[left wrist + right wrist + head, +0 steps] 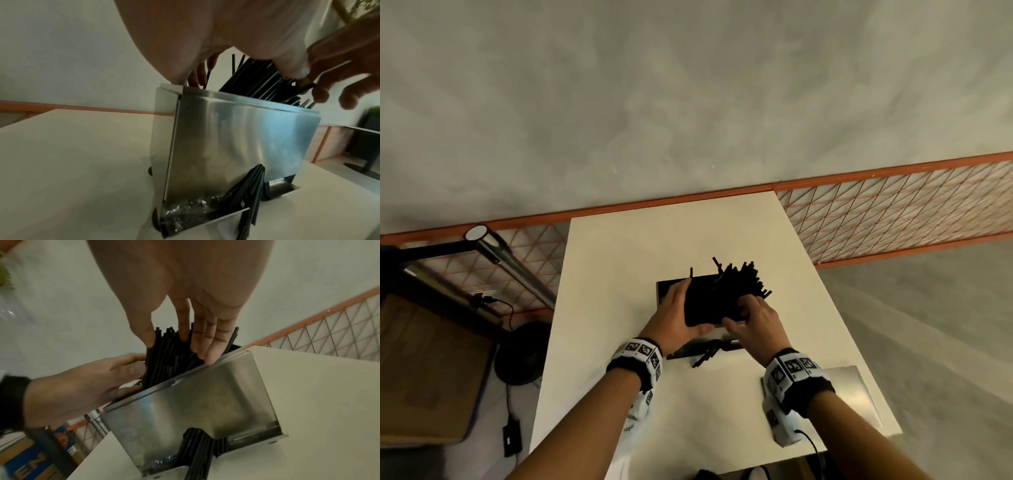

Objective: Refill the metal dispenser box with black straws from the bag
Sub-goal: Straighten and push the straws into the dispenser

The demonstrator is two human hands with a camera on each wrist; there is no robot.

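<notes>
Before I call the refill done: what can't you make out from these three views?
- How full the metal dispenser box is: its steel front wall hides the interior in both wrist views; the left hand, right hand and black straws cover it in the head view.
- The bag: not identifiable in any view.

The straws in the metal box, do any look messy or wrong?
Yes. The black straws lean crooked out of the dispenser box top, and some poke out of its bottom slot onto the table.

Black straws (pixel 736 291) crowd the box (pixel 236 138) mouth, with my hands at either side. Open table (pixel 619 267) lies to my left.
</notes>
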